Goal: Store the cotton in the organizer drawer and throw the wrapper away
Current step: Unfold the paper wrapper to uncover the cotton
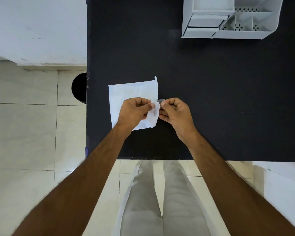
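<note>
A flat white wrapper packet point(133, 92) lies on the black table point(211, 99), left of centre. My left hand point(134, 111) pinches its right edge between thumb and fingers, lifting a crumpled flap. Facing it, my right hand point(175, 111) pinches the same edge, with a small clear strip showing at its fingertips. No cotton is visible; the packet hides its contents. The white organizer point(228, 34) stands at the table's far right, its two small drawers pushed in on the left side.
A black round bin point(79, 87) sits on the tiled floor just beyond the table's left edge. The table's front edge runs right above my legs. A white wall rises at the far left.
</note>
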